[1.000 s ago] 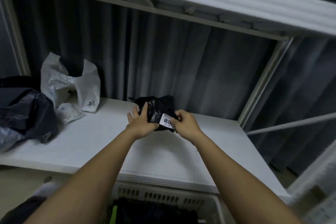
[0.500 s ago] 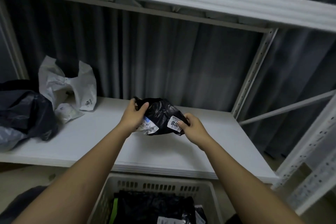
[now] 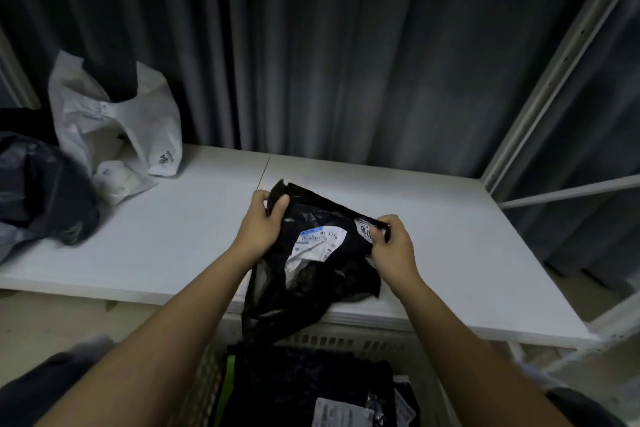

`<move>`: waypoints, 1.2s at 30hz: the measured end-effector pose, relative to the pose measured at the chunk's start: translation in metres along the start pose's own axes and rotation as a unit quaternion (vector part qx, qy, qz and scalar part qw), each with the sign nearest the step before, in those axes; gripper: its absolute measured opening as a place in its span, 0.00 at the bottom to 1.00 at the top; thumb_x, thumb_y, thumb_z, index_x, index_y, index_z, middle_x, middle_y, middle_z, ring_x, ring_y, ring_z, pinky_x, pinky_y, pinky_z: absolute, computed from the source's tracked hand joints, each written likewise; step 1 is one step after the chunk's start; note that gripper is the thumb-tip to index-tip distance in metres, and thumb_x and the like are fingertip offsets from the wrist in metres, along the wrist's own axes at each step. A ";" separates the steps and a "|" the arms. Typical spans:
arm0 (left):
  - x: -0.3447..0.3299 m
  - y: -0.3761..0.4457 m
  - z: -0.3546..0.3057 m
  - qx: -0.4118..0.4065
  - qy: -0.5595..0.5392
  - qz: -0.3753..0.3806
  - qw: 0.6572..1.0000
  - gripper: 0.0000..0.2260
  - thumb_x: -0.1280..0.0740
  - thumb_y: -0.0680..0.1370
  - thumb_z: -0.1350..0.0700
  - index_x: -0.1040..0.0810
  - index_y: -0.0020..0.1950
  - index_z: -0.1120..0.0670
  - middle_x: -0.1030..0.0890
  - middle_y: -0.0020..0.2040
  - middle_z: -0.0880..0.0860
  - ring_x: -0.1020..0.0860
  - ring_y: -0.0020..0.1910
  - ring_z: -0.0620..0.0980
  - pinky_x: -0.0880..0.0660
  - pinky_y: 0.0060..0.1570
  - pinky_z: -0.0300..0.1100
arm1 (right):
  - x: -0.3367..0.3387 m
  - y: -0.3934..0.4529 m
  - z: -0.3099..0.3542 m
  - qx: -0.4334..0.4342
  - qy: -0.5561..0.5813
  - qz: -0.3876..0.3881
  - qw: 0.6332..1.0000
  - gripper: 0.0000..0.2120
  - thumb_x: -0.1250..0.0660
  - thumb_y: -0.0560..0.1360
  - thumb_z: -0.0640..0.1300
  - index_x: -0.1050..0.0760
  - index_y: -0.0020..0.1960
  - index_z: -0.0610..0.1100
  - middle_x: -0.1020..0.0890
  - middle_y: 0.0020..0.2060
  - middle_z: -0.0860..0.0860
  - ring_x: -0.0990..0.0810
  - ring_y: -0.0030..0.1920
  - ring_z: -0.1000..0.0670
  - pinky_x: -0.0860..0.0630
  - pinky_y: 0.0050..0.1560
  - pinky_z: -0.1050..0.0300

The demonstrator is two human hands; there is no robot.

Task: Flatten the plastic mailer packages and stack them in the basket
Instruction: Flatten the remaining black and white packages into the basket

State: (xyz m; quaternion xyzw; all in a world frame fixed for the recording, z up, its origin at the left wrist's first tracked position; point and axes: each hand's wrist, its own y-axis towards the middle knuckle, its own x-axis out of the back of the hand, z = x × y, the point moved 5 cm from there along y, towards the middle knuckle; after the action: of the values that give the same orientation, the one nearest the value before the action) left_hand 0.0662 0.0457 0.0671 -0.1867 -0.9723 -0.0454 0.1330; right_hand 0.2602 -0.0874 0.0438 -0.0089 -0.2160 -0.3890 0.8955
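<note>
A white slotted basket (image 3: 349, 343) is sitting nearest, holding dark mailers. Above it, the left hand (image 3: 260, 226) and right hand (image 3: 391, 246) are each pinching a top corner of a black mailer (image 3: 311, 270), fingers closed, draping it over the white shelf (image 3: 173, 236) edge. Farther left, a white bag (image 3: 117, 121) is leaning against grey curtains (image 3: 311, 45).

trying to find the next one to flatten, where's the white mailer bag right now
In the head view the white mailer bag sits at the far left of the white shelf, against the curtain, beside a dark bag, untouched by either hand.
</note>
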 end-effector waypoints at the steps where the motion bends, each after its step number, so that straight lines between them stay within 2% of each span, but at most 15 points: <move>1: -0.004 0.001 0.005 0.034 -0.031 0.042 0.998 0.16 0.40 0.80 0.42 0.35 0.59 0.53 0.21 0.48 0.53 0.22 0.44 0.49 0.29 0.40 0.40 | 0.000 0.002 -0.005 -0.003 -0.002 -0.009 1.000 0.02 0.40 0.80 0.36 0.31 0.50 0.42 0.26 0.37 0.52 0.28 0.37 0.53 0.33 0.35 0.67; 3: -0.015 0.007 0.023 0.124 -0.064 0.140 0.980 0.30 0.41 0.74 0.31 0.39 0.68 0.49 0.22 0.58 0.51 0.22 0.52 0.47 0.25 0.50 0.42 | -0.004 0.012 -0.021 -0.013 -0.012 -0.025 1.000 0.03 0.41 0.80 0.36 0.31 0.52 0.42 0.25 0.37 0.53 0.27 0.36 0.54 0.32 0.36 0.64; 5: -0.019 0.012 0.042 0.183 -0.035 0.213 0.959 0.47 0.42 0.61 0.20 0.42 0.74 0.44 0.28 0.68 0.48 0.26 0.64 0.50 0.30 0.65 0.51 | -0.005 0.018 -0.029 -0.022 -0.018 -0.049 0.998 0.04 0.41 0.80 0.37 0.30 0.54 0.42 0.25 0.37 0.52 0.27 0.36 0.52 0.32 0.35 0.59; 8: -0.021 0.015 0.067 0.231 0.008 0.295 0.927 0.55 0.39 0.55 0.18 0.42 0.76 0.43 0.30 0.70 0.46 0.28 0.67 0.50 0.32 0.67 0.52 | -0.006 0.029 -0.047 -0.069 -0.023 -0.092 0.993 0.05 0.42 0.79 0.36 0.30 0.54 0.41 0.25 0.39 0.48 0.26 0.39 0.48 0.34 0.40 0.60; 10: -0.016 0.013 0.079 0.242 0.038 0.308 0.919 0.54 0.34 0.56 0.21 0.45 0.77 0.43 0.31 0.71 0.45 0.28 0.67 0.48 0.28 0.63 0.49 | -0.004 0.033 -0.062 -0.126 -0.002 -0.123 0.984 0.03 0.41 0.79 0.37 0.30 0.52 0.42 0.25 0.40 0.47 0.26 0.42 0.46 0.33 0.43 0.60; 13: -0.012 0.017 0.087 0.222 0.037 0.262 0.938 0.44 0.23 0.61 0.36 0.34 0.71 0.52 0.25 0.65 0.49 0.23 0.60 0.48 0.19 0.48 0.46 | -0.001 0.034 -0.078 -0.181 0.019 -0.148 0.972 0.02 0.40 0.78 0.38 0.31 0.49 0.43 0.26 0.37 0.49 0.25 0.42 0.45 0.31 0.43 0.56; 17: -0.003 0.026 0.093 0.234 -0.078 0.044 0.968 0.35 0.25 0.72 0.54 0.40 0.73 0.57 0.23 0.60 0.58 0.20 0.44 0.53 0.22 0.29 0.40 | -0.002 0.025 -0.088 -0.216 0.090 -0.157 0.959 0.03 0.40 0.78 0.35 0.31 0.50 0.39 0.23 0.46 0.41 0.23 0.42 0.44 0.24 0.40 0.55; 19: -0.006 0.024 0.101 0.248 -0.121 0.013 0.961 0.30 0.28 0.74 0.52 0.36 0.71 0.58 0.23 0.61 0.59 0.20 0.48 0.55 0.21 0.36 0.44 | -0.008 0.016 -0.086 -0.250 0.189 -0.127 0.941 0.03 0.40 0.78 0.32 0.29 0.50 0.35 0.24 0.49 0.40 0.21 0.44 0.44 0.20 0.34 0.57; 22: -0.035 0.006 0.100 0.292 -0.165 0.121 0.934 0.19 0.33 0.77 0.47 0.26 0.63 0.55 0.19 0.57 0.57 0.20 0.54 0.56 0.21 0.49 0.49 | -0.022 0.002 -0.079 -0.288 0.266 -0.059 0.918 0.07 0.42 0.77 0.28 0.32 0.43 0.37 0.24 0.50 0.39 0.20 0.51 0.39 0.18 0.36 0.56; 25: -0.055 -0.003 0.095 0.275 -0.172 0.131 0.937 0.13 0.37 0.81 0.53 0.27 0.64 0.55 0.19 0.54 0.56 0.19 0.48 0.54 0.20 0.42 0.46 | -0.033 -0.013 -0.070 -0.298 0.280 -0.014 0.913 0.03 0.39 0.78 0.31 0.30 0.48 0.37 0.22 0.50 0.37 0.19 0.50 0.37 0.18 0.35 0.57; 27: -0.053 -0.001 0.095 0.245 -0.143 0.081 0.955 0.11 0.42 0.82 0.61 0.28 0.64 0.56 0.20 0.55 0.57 0.20 0.47 0.55 0.19 0.42 0.46 | -0.030 -0.014 -0.070 -0.286 0.227 -0.027 0.931 0.02 0.37 0.78 0.34 0.29 0.50 0.37 0.21 0.47 0.40 0.18 0.47 0.39 0.20 0.32 0.58; 29: -0.039 0.008 0.098 0.200 -0.070 0.019 0.977 0.12 0.42 0.81 0.64 0.29 0.64 0.57 0.21 0.59 0.58 0.22 0.54 0.57 0.23 0.55 0.51 | -0.017 -0.010 -0.072 -0.255 0.153 -0.071 0.952 0.02 0.36 0.77 0.35 0.28 0.47 0.39 0.21 0.45 0.41 0.19 0.43 0.41 0.20 0.34 0.55; 31: -0.019 0.016 0.097 0.168 0.023 -0.023 0.985 0.11 0.41 0.80 0.63 0.30 0.62 0.59 0.22 0.56 0.56 0.24 0.55 0.56 0.28 0.59 0.48 | 0.001 -0.009 -0.074 -0.233 0.080 -0.116 0.962 0.03 0.35 0.75 0.35 0.28 0.44 0.41 0.20 0.44 0.40 0.21 0.41 0.41 0.20 0.39 0.49; 34: -0.002 0.021 0.098 0.159 0.124 0.002 0.979 0.13 0.38 0.80 0.60 0.32 0.64 0.60 0.23 0.58 0.60 0.25 0.58 0.59 0.29 0.58 0.49 | 0.014 -0.012 -0.071 -0.217 -0.016 -0.095 0.971 0.03 0.36 0.74 0.36 0.28 0.48 0.40 0.21 0.41 0.43 0.23 0.44 0.40 0.27 0.39 0.53; 36: -0.002 0.017 0.095 0.160 0.183 0.023 0.970 0.20 0.37 0.80 0.58 0.38 0.70 0.60 0.27 0.64 0.63 0.29 0.63 0.62 0.32 0.61 0.51 | 0.013 -0.011 -0.061 -0.163 -0.131 -0.094 0.973 0.13 0.35 0.72 0.35 0.29 0.57 0.39 0.24 0.51 0.42 0.27 0.54 0.38 0.30 0.48 0.51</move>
State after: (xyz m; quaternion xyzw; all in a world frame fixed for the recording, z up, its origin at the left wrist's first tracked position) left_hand 0.0513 0.0742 -0.0242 -0.1736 -0.9215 0.0801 0.3381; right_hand 0.2834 -0.1155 -0.0078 -0.1854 -0.2645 -0.4971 0.8053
